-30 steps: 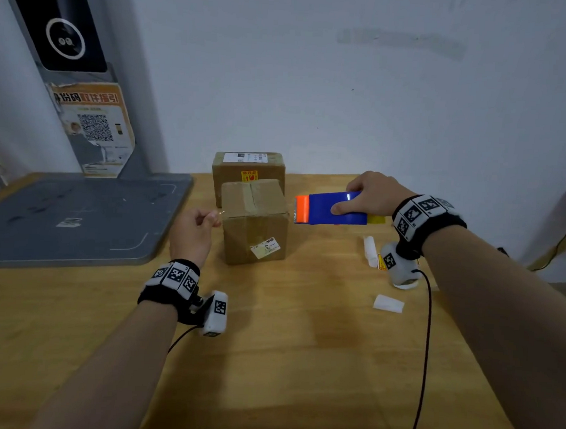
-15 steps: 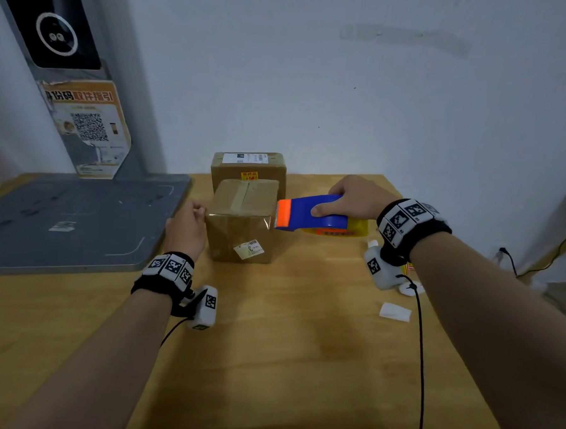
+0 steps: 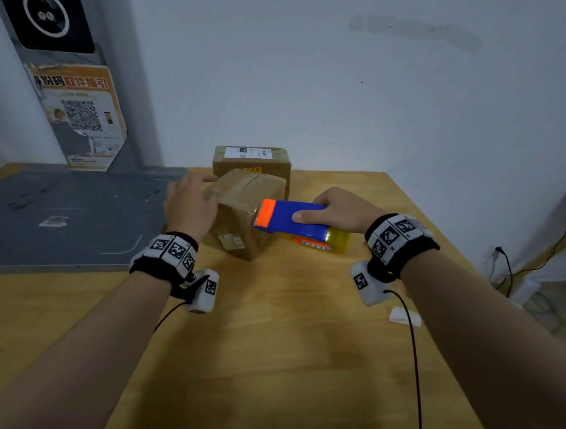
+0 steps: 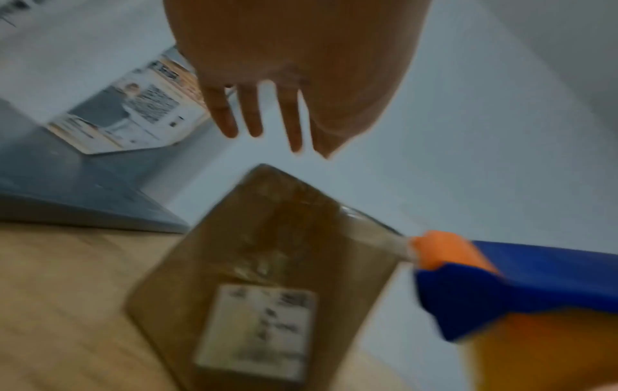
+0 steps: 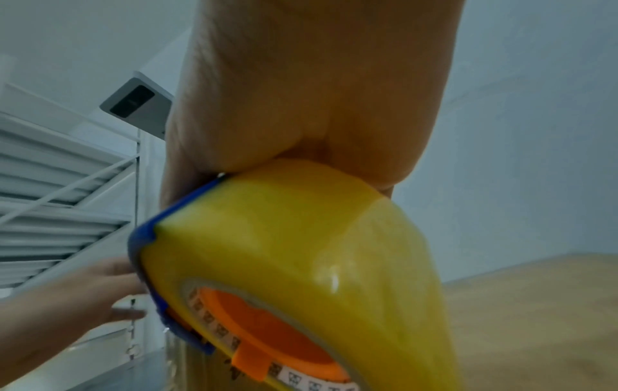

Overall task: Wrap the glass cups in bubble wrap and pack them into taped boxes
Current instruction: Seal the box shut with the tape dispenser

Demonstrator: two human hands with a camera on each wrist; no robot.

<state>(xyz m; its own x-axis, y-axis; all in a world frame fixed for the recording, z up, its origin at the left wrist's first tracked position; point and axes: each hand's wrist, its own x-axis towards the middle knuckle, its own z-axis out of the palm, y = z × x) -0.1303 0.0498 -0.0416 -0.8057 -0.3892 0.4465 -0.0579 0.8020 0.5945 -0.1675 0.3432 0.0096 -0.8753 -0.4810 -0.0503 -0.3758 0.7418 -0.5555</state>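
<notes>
A small brown cardboard box (image 3: 242, 212) stands corner-on at the middle of the wooden table (image 3: 283, 362), tape along its top seam and a white label (image 4: 257, 330) on its near face. My right hand (image 3: 334, 210) grips a blue tape dispenser (image 3: 291, 219) with an orange front and a yellow tape roll (image 5: 301, 251); a strip of tape (image 4: 378, 235) runs from its orange end to the box's right top corner. My left hand (image 3: 190, 206) hovers, blurred, at the box's left top edge with fingers (image 4: 254, 113) spread straight. No glass cups or bubble wrap show.
A second taped cardboard box (image 3: 251, 162) stands right behind the first, near the wall. A grey platform (image 3: 62, 216) with an upright post and QR poster (image 3: 80, 115) fills the table's left. A small white scrap (image 3: 404, 315) lies at the right. Cables trail from both wrists.
The box has turned corner-on. My left hand rose from its left side to the top edge and spread its fingers. The dispenser dropped lower at the box's right top corner.
</notes>
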